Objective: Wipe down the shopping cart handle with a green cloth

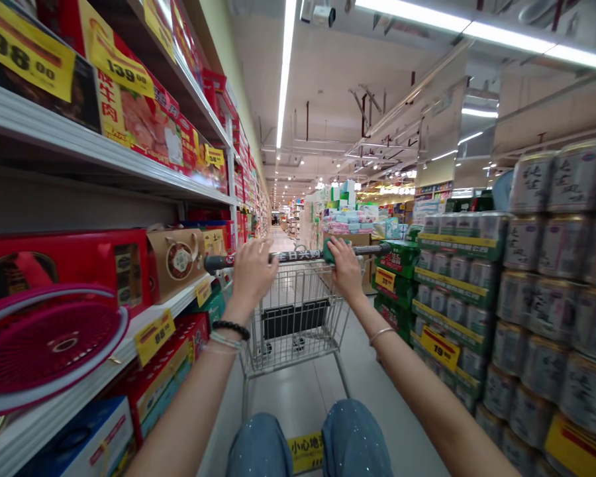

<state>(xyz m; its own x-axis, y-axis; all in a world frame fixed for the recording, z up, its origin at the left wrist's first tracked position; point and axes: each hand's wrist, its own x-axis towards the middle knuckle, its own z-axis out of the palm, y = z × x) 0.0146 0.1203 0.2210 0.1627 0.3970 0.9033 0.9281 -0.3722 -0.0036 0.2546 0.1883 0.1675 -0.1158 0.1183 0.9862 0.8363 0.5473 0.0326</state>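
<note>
The left hand and right hand reach forward, well apart and level, backs upward, with the fingers curled down in a firm grip. The left arm and right arm stretch out almost straight. A dark beaded bracelet and thin bands circle the left wrist; a slim bangle circles the right wrist. Denim-covered knees show below.

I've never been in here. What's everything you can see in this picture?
Shopping cart: one, silver, straight ahead.
Cart handle: one, black, across the cart's top.
Gift boxes: many, red, along the left.
Round plastic disc: one, pink, at lower left.
Cans: many, silver, stacked on the right.
Cartons: several, green, beside the cans.
Price tags: several, yellow, on shelves and stacks.
Ceiling lights: several, white, overhead.
Left hand: one, gripping the handle.
Right hand: one, gripping the handle.
Knees: two, in blue jeans, bottom.
</note>
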